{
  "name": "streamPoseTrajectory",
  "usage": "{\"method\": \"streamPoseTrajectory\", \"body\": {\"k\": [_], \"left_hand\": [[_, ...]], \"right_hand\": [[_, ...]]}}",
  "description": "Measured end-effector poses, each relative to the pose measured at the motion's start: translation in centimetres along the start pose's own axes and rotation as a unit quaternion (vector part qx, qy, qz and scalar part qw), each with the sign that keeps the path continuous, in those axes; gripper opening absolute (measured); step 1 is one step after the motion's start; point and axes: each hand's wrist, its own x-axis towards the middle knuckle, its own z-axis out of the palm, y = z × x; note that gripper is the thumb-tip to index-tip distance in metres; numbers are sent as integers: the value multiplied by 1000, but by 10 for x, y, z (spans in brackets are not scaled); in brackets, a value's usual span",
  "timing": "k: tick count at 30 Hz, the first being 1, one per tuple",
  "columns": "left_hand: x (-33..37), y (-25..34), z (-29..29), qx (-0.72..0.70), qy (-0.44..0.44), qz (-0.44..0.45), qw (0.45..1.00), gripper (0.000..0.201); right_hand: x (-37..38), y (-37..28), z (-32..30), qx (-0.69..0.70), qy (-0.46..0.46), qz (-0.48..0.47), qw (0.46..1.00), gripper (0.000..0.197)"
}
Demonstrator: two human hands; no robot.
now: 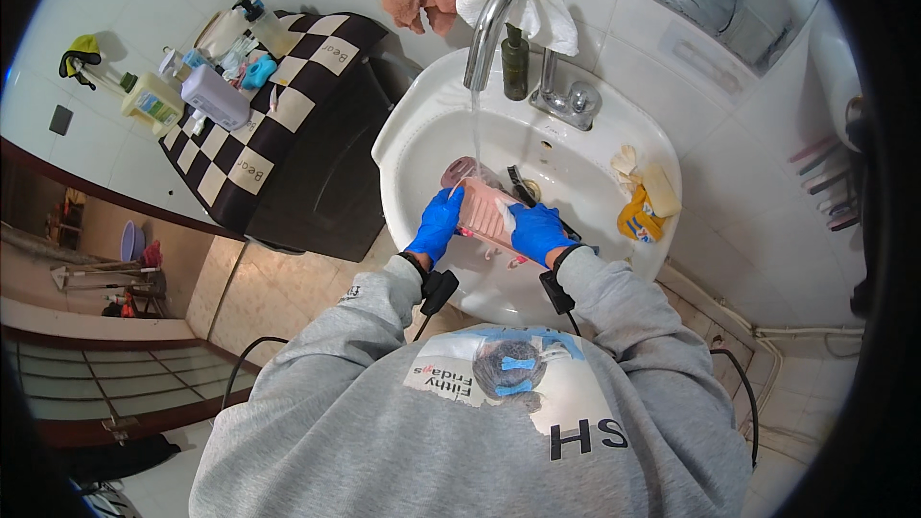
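Observation:
Over the white sink (408, 149), my blue-gloved left hand (437, 223) is closed on the left end of a pink ribbed tray (487, 214). My right hand (539, 233), gloved in blue too, is closed at the tray's right side. Something small and whitish shows by its fingers; I cannot make out what. Water runs from the chrome faucet (491, 34) just behind the tray. In the basin beyond the tray lie a mauve round-ended thing (459, 171) and a black narrow item (521, 184), both partly hidden. Small pink and red bits show below the tray.
A dark green pump bottle (515, 62) and a faucet handle (581, 99) stand at the sink's back. On the right rim rest a yellow cloth (637, 215) and a pale soap bar (660, 190). Left is a washing machine under a checkered cover (273, 125), holding several bottles.

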Motion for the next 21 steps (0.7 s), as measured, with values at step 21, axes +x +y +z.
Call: {"method": "streamPoseTrajectory", "body": {"k": [21], "left_hand": [[2,5,7,-2,9,17,1000,40]], "right_hand": [[-11,21,0,10,34,-42,998,44]]}}
